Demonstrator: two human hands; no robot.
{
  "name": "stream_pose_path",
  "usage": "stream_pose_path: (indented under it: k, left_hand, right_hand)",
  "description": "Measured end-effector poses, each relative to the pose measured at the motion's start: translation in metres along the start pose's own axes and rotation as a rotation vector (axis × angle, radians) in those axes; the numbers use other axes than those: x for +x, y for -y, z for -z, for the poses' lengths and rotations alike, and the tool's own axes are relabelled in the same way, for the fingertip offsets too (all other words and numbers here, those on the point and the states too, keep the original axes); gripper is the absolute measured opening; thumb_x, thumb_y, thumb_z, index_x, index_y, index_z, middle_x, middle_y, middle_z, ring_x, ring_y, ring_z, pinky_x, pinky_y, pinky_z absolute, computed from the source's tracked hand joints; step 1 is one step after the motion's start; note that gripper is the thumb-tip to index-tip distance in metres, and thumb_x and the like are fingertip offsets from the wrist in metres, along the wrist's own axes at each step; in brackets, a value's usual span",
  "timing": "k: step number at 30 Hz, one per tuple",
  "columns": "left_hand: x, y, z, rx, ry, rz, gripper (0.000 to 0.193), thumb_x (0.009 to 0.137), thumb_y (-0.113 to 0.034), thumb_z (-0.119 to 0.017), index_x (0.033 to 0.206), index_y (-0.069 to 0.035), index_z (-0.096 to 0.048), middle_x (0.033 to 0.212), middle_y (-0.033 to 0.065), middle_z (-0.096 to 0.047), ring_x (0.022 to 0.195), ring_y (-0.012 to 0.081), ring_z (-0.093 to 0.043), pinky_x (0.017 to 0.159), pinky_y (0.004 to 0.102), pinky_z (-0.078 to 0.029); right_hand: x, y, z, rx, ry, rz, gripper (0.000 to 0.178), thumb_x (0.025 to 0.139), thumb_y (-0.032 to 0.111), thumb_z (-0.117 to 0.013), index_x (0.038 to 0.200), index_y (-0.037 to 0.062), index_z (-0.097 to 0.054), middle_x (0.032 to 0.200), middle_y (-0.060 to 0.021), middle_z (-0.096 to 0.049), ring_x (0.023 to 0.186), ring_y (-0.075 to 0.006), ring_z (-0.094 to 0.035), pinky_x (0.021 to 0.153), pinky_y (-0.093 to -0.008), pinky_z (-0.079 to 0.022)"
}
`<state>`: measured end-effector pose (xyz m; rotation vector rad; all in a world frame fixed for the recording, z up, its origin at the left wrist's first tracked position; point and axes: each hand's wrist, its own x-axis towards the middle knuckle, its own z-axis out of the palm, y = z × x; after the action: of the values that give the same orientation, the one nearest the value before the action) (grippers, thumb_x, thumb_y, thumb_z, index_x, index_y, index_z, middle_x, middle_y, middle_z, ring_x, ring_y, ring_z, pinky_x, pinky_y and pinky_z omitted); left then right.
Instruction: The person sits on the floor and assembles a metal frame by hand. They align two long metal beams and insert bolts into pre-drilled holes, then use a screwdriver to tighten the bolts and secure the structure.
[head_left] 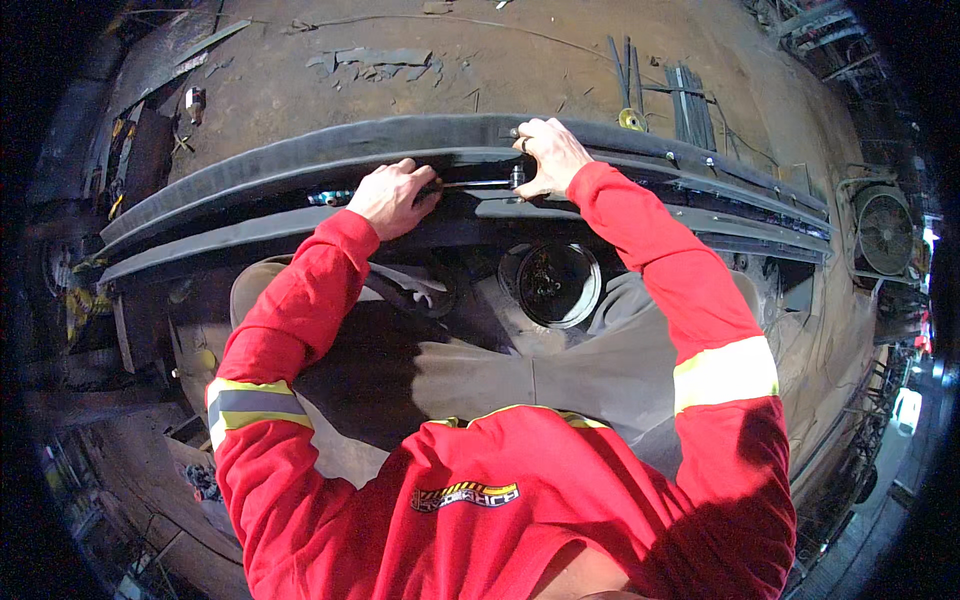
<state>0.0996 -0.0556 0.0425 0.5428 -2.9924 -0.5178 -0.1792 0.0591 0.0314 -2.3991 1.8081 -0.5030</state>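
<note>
Long dark steel beams point(300, 150) lie crosswise in front of me. My left hand point(392, 200) is closed around the handle of a socket wrench point(475, 184), whose shaft runs right to a dark upright socket point(517, 176) in the gap between the beams. Over the far beam's edge curls my right hand point(550, 155). Its thumb is beside the socket, and its fingertips are at a small bolt end point(514, 132) on the beam. Just left of my left hand, a blue and silver tool part point(330, 198) lies in the gap; whether it belongs to the wrench I cannot tell.
Between my legs, under the beams, stands a round metal container point(558, 285). Further bolts point(710, 162) show along the beam's right part. Steel bars point(690, 105) and scrap plates point(380, 58) lie on the brown floor beyond. A bottle point(195, 104) is far left, a fan point(884, 232) far right.
</note>
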Motion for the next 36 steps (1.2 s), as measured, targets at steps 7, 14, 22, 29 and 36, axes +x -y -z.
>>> stream_pose_path:
  k: [7, 14, 22, 29, 36]
  left_hand:
    - [0.008, -0.001, -0.017, -0.069, 0.01, -0.067, 0.033, 0.088, -0.032, -0.061, 0.105, -0.004, -0.062, 0.093, 0.0183, -0.06, 0.086, 0.0381, -0.062, 0.074, 0.0463, -0.052]
    - [0.008, -0.003, -0.023, -0.064, 0.031, 0.075, 0.033, 0.086, -0.033, -0.062, 0.112, -0.012, -0.065, 0.097, 0.0145, -0.065, 0.094, 0.0345, -0.063, 0.078, 0.0448, -0.054]
    - [0.012, -0.029, 0.013, 0.021, -0.158, 0.023, 0.026, 0.077, -0.026, -0.069, 0.099, -0.013, -0.068, 0.086, 0.0104, -0.064, 0.089, 0.031, -0.063, 0.074, 0.0419, -0.053]
    - [0.027, -0.068, 0.052, -0.182, -0.368, 0.065, 0.028, 0.073, -0.021, -0.07, 0.099, -0.009, -0.067, 0.085, 0.0152, -0.063, 0.081, 0.0356, -0.063, 0.072, 0.0438, -0.052]
    - [0.038, -0.141, 0.019, -0.657, -0.96, 0.41, 0.041, 0.078, -0.01, -0.061, 0.117, 0.001, -0.052, 0.104, 0.0194, -0.059, 0.096, 0.0312, -0.059, 0.087, 0.0389, -0.047]
  right_hand:
    - [0.003, -0.001, 0.001, 0.015, 0.049, -0.012, 0.058, 0.047, 0.038, -0.083, 0.089, 0.0019, -0.067, 0.097, -0.0083, -0.058, 0.094, -0.0261, -0.055, 0.085, -0.0368, -0.043]
    - [0.0, -0.001, -0.003, -0.052, -0.018, 0.007, 0.061, 0.047, 0.041, -0.078, 0.092, 0.0011, -0.067, 0.101, -0.0123, -0.059, 0.101, -0.0277, -0.054, 0.09, -0.0392, -0.041]
    - [0.004, 0.015, 0.006, 0.002, 0.047, -0.149, 0.059, 0.042, 0.032, -0.083, 0.091, 0.0016, -0.067, 0.102, -0.0106, -0.059, 0.099, -0.0276, -0.055, 0.089, -0.0372, -0.043]
    - [0.014, 0.023, 0.019, 0.009, 0.197, -0.178, 0.062, 0.043, 0.034, -0.086, 0.092, 0.0005, -0.067, 0.103, -0.0122, -0.059, 0.101, -0.0287, -0.056, 0.09, -0.0379, -0.044]
    - [0.022, -0.021, 0.032, 0.316, 0.606, -0.23, 0.049, 0.06, 0.023, -0.078, 0.102, -0.0003, -0.066, 0.094, -0.016, -0.067, 0.087, -0.0269, -0.063, 0.081, -0.0379, -0.05]
